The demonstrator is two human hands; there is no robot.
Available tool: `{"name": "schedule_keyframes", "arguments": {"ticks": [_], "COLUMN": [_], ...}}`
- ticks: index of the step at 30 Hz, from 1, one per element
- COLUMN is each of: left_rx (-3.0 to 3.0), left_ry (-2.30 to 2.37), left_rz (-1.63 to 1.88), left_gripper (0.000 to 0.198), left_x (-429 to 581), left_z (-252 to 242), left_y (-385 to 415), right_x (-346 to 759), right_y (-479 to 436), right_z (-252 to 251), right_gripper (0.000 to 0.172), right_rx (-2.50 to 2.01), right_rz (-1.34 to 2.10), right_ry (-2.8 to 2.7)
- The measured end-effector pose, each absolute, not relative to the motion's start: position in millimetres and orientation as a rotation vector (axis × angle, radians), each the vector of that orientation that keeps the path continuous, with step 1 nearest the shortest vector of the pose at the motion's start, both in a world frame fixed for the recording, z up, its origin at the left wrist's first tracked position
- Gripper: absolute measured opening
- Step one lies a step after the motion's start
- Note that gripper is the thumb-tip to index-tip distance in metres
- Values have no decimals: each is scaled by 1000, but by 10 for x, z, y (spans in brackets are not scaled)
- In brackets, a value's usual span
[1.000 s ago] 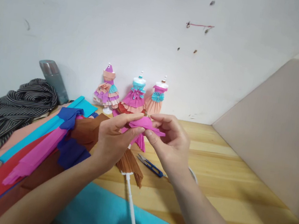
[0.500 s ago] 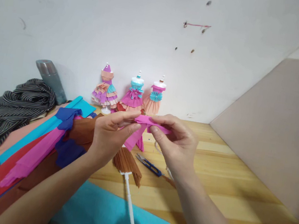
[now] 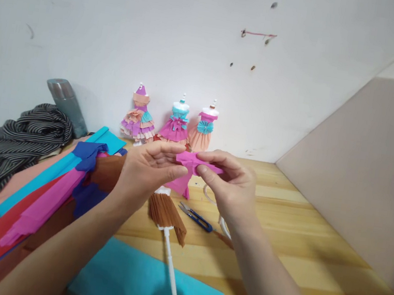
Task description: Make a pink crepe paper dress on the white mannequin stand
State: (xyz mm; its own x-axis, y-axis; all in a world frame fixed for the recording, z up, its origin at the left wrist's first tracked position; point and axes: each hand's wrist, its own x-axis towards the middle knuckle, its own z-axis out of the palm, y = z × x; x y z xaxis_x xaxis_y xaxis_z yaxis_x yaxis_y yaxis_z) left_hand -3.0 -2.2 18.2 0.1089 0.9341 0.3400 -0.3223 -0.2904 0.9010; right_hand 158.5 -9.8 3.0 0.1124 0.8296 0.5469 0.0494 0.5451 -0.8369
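Centrally, in the head view: one folded piece of pink paper [image 3: 192, 161], raised above the wooden table [image 3: 302, 230] between my two hands. Right hand [image 3: 234, 186]: thumb and forefinger clamped on the paper. Left hand [image 3: 146, 164]: thumb and forefinger spaced apart at the paper's left end; whether they grip it, I cannot tell. Below: one brown pleated skirt [image 3: 164, 212] on a white stand [image 3: 171, 271], its foot over a turquoise sheet [image 3: 128, 274]. Beside the skirt: blue-handled snips [image 3: 201, 221]. Beyond, near the wall: three dressed miniature forms [image 3: 177, 127].
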Motion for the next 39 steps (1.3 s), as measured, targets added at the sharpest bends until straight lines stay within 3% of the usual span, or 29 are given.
{"name": "schedule_keyframes", "arguments": {"ticks": [5,10,15,19,39], "left_rx": [1321,1344,1294,1261,1286], "left_ry": [750,787,712,675,678], "left_rz": [1535,1408,1220,1203,1110], "left_gripper": [27,22,40,28,30], "left_x": [11,-10,-17,-6,-54], "left_z": [175,176,160,163,141], "left_y": [-55,-22,11,10,3], "right_x": [1546,1560,1601,1622,1646], "right_y": [-141,-131,-133,-144,-141], "right_z": [36,36,63,98,121], "right_gripper": [11,12,16,14,13], "right_rx": [-870,-864,-827,-879,-879], "right_rz": [645,533,419,521,525], "right_ry": [-1389,-1490,-1554,-1582,-1620]}}
